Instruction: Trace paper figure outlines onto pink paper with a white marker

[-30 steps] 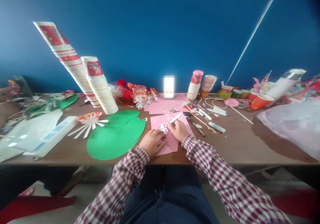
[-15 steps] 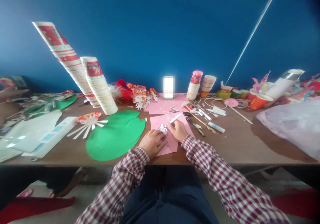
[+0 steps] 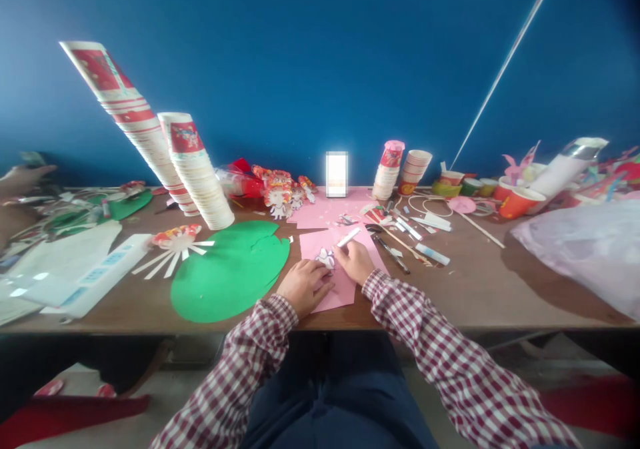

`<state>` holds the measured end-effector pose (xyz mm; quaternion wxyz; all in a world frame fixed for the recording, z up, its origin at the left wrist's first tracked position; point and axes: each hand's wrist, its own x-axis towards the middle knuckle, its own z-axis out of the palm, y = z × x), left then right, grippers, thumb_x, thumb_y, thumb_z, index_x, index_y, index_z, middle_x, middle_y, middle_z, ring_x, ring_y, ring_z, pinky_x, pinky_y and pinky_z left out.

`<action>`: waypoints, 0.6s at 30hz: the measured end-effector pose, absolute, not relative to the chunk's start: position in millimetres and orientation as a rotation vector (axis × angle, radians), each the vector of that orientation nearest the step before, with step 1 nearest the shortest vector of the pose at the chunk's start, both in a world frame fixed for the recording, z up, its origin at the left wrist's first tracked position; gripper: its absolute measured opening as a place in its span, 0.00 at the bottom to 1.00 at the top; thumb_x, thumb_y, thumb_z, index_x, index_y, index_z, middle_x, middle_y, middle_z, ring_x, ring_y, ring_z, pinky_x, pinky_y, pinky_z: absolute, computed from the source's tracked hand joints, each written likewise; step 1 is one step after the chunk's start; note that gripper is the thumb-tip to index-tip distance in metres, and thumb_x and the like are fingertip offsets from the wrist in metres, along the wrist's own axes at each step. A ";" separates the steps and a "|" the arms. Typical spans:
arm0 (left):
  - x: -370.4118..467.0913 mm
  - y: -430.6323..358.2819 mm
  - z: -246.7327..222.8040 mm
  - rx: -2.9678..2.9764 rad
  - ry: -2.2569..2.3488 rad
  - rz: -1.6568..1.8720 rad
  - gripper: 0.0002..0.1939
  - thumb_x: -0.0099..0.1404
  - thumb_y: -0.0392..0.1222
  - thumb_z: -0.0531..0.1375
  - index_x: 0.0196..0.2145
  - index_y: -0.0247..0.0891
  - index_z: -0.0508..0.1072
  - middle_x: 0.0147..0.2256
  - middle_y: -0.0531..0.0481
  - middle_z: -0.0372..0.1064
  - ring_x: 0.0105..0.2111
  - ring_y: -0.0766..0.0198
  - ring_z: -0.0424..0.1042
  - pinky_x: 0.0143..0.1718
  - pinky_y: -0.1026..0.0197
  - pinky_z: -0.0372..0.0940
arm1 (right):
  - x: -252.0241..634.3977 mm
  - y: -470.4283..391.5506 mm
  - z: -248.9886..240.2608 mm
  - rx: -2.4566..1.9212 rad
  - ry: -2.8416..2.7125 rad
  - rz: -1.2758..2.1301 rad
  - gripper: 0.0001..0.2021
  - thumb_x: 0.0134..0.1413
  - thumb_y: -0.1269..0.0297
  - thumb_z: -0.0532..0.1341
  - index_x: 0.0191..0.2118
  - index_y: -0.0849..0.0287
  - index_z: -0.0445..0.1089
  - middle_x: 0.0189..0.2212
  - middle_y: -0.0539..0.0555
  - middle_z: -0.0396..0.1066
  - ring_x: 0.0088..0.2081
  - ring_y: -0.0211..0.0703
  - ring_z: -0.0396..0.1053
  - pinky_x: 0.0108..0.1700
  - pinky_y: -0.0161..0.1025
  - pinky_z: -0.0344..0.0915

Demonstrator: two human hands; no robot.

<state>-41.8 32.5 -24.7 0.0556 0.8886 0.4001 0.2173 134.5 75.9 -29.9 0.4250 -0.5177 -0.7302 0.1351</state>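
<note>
A pink sheet (image 3: 343,290) lies on the brown table in front of me, with a small white cut-out with dark purple lines (image 3: 326,258) on it. My right hand (image 3: 354,261) is closed round a white marker (image 3: 349,237), its lower end at the cut-out's right side. Flat on the pink sheet, my left hand (image 3: 304,286) has its fingers spread a little, their tips at the cut-out's lower left edge. A green round paper (image 3: 230,272) lies to the left of it.
Two tall stacks of paper cups (image 3: 197,169) lean at the left. Shorter cup stacks (image 3: 386,172) stand behind on the right. Pens, a glue tube (image 3: 433,254) and sticks lie right of the sheet. A plastic bag (image 3: 583,255) is far right; another person's hand (image 3: 25,181) is far left.
My hands have stayed almost in place, the marker still at the cut-out. The whole view has shifted very slightly. At the far left, the other person's hand has moved a little.
</note>
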 end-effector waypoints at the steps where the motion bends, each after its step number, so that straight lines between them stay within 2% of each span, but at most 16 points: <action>1: -41.7 32.3 -24.4 2.699 1.215 0.657 0.16 0.64 0.50 0.53 0.43 0.39 0.70 0.44 0.45 0.68 0.44 0.57 0.65 0.49 0.52 0.61 | 134.6 75.4 -29.1 -1.289 -1.819 0.346 0.08 0.56 0.65 0.56 0.27 0.59 0.66 0.25 0.54 0.72 0.28 0.41 0.70 0.31 0.33 0.63; 18: -42.2 32.4 -24.6 2.687 1.225 0.643 0.16 0.64 0.50 0.53 0.44 0.39 0.71 0.44 0.45 0.68 0.44 0.57 0.65 0.49 0.52 0.61 | 134.0 75.3 -28.4 -1.274 -1.839 0.329 0.09 0.55 0.65 0.56 0.25 0.59 0.65 0.22 0.52 0.70 0.25 0.38 0.68 0.28 0.32 0.62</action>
